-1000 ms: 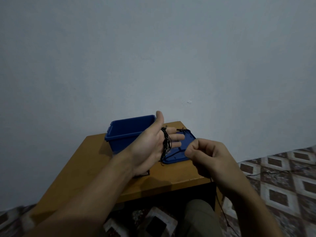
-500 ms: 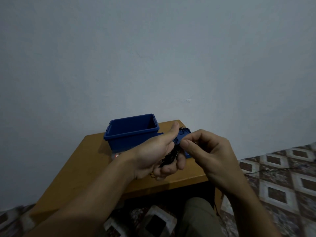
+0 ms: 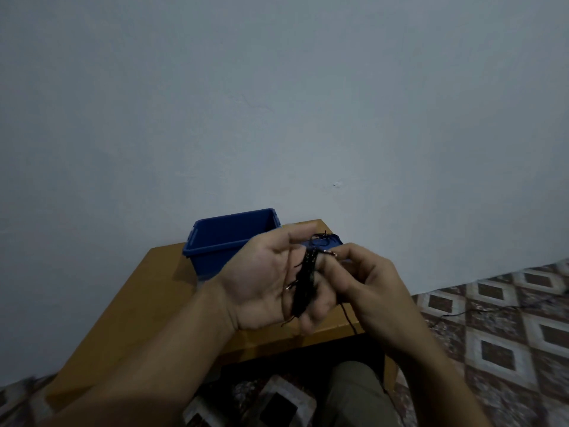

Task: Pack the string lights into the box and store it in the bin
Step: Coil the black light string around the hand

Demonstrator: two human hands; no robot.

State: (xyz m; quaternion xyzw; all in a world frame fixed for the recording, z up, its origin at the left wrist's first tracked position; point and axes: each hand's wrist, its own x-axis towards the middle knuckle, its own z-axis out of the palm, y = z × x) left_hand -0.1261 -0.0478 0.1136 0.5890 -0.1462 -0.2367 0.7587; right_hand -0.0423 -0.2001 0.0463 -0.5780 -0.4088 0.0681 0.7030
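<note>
My left hand (image 3: pixel 264 282) is held palm up over the wooden table (image 3: pixel 147 303), with a bundle of black string lights (image 3: pixel 306 278) wound round its fingers. My right hand (image 3: pixel 366 285) pinches the loose strand of the lights beside those fingers; the strand runs down past the table edge (image 3: pixel 349 318). A blue bin (image 3: pixel 221 238) stands open at the back of the table, behind my left hand. Its blue lid (image 3: pixel 334 241) lies to its right, mostly hidden by my hands. I see no box in view.
A plain pale wall rises right behind the table. Patterned floor tiles (image 3: pixel 498 331) spread to the right, with a thin dark wire (image 3: pixel 455 314) trailing across them. My knee (image 3: pixel 357 392) shows below the table's front edge.
My left hand closed and turned, then opened palm up again with a thicker bundle. My right hand moved up to the left fingers, laying more strand round them.
</note>
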